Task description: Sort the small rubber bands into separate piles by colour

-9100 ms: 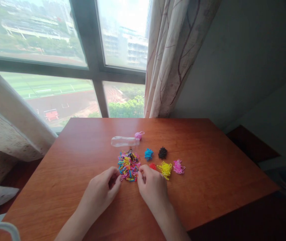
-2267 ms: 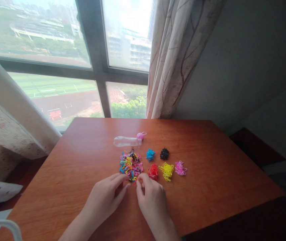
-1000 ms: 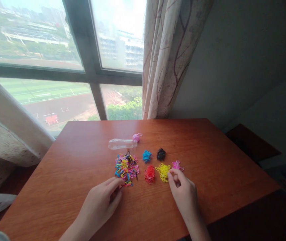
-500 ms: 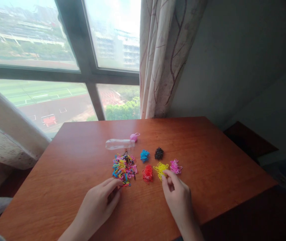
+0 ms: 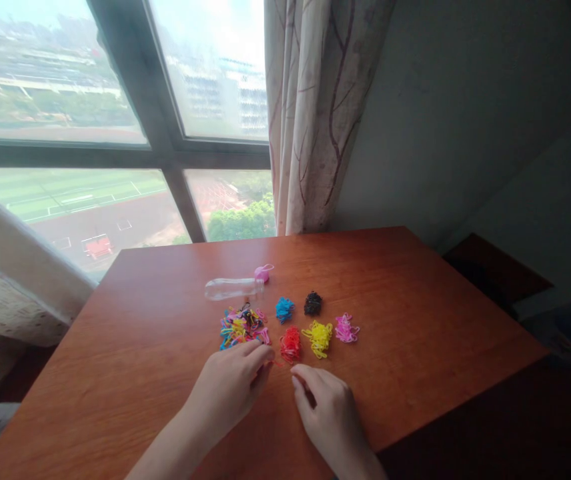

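My left hand (image 5: 235, 379) is closed in a pinch at the front of a mixed pile of colourful small rubber bands (image 5: 242, 325). A thin red rubber band (image 5: 278, 363) shows at its fingertips. Facing it, my right hand (image 5: 326, 403) has thumb and forefinger drawn close together just below the red pile (image 5: 290, 343); whether anything lies between them is hidden. To the right of the red bands are a yellow pile (image 5: 319, 338) and a pink pile (image 5: 347, 329). Behind them sit a blue pile (image 5: 284, 309) and a black pile (image 5: 313, 303).
A clear plastic bottle (image 5: 230, 289) lies on its side behind the piles, with a pink cap (image 5: 262, 273) by its mouth. The brown wooden table (image 5: 415, 320) meets a window and curtain (image 5: 310, 133) at its far edge.
My right hand has left the yellow pile and moved left to below the red one. My left hand has shifted right from the mixed pile's front, a red band at its fingertips.
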Demonstrator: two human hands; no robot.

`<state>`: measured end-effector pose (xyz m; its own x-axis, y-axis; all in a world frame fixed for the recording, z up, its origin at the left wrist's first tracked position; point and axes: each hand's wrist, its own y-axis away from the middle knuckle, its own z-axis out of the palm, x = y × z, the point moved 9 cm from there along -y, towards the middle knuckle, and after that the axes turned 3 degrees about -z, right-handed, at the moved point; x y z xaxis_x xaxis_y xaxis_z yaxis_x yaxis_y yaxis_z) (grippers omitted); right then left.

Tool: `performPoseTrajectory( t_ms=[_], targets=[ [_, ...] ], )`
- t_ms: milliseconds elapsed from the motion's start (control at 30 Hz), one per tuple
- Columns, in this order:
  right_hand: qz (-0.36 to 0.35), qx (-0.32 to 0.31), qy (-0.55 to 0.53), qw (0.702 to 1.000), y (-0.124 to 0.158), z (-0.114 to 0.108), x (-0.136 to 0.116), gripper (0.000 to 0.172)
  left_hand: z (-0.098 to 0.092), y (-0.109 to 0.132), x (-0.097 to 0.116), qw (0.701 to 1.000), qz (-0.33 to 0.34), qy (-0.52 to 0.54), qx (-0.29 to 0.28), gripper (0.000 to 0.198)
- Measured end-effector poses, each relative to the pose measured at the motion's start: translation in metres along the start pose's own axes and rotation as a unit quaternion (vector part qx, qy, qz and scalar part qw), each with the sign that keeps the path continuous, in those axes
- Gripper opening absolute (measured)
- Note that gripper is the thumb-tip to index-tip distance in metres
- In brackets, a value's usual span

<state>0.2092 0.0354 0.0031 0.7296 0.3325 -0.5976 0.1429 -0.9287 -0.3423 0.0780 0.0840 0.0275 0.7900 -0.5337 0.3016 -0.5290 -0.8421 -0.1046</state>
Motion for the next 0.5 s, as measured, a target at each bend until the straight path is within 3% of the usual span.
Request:
performPoseTrajectory(
  t_ms=[233, 500],
  targets=[
    [0.001, 0.002, -0.003, 1.000, 0.000, 0.000, 0.000, 0.026, 0.006, -0.029, 0.015, 0.997, 0.041, -0.060, -0.020, 0.016],
    [-0.013, 0.012, -0.010, 1.000, 0.001, 0.000, 0.001, 0.025, 0.012, -0.038, 0.012, 0.998, 0.024, -0.059, -0.027, 0.014]
  ],
)
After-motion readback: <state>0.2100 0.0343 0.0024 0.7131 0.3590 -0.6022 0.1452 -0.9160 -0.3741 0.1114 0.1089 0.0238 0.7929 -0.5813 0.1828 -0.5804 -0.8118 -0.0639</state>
